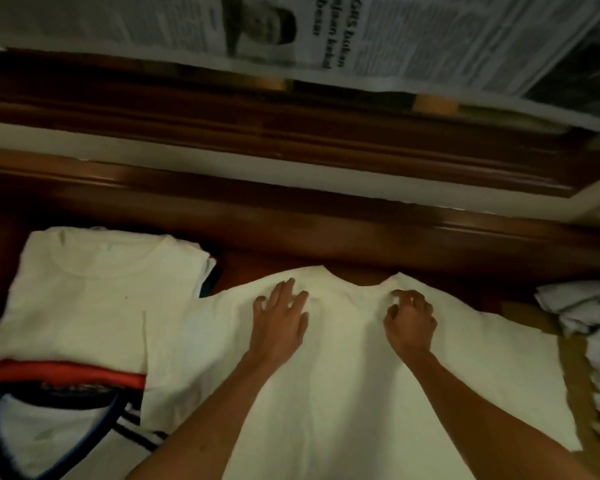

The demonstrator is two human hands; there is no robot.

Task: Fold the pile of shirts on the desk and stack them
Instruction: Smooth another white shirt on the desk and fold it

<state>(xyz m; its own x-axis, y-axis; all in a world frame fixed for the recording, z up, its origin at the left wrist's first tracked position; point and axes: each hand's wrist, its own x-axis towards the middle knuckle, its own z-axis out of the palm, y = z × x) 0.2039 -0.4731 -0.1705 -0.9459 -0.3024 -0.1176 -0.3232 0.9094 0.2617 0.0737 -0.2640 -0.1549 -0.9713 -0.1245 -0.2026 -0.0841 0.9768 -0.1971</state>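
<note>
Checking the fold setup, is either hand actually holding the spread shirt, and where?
The right hand pinches the white shirt just beside its collar; the left hand only rests flat on it.

Dim, warm light; blurred edges

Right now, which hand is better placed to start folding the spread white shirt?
Right hand, probably: its fingers already curl into the white shirt beside the collar, pinching fabric. The left hand only lies flat on the cloth, fingers spread, gripping nothing.
</note>
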